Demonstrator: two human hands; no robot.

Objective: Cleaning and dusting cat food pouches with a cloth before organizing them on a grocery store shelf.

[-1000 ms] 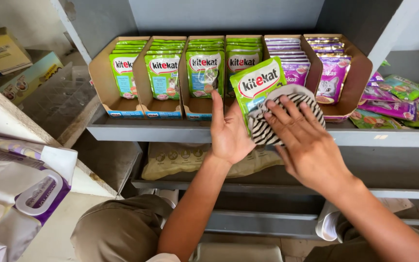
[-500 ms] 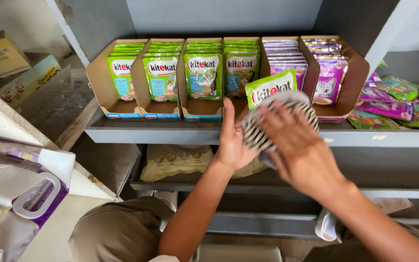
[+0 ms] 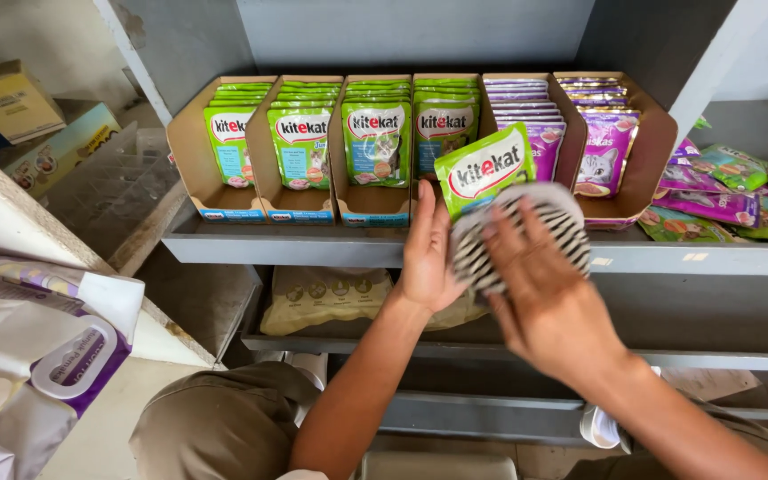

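Note:
My left hand (image 3: 426,253) holds a green pet food pouch (image 3: 484,167) up in front of the shelf, fingers flat behind it. My right hand (image 3: 544,289) presses a black-and-white striped cloth (image 3: 526,222) against the pouch's lower front. Behind them stands a brown cardboard display tray (image 3: 190,160) with rows of green pouches (image 3: 375,138) and purple pouches (image 3: 606,151) standing upright.
Loose green and purple pouches (image 3: 731,191) lie on the grey metal shelf (image 3: 277,244) at right. A beige sack (image 3: 322,298) lies on the lower shelf. Boxes (image 3: 11,102) sit at upper left, and wrapped paper rolls (image 3: 37,347) at lower left.
Both hands with the pouch and cloth have drifted slightly down and left. The right hand has slid across the pouch's front with the cloth.

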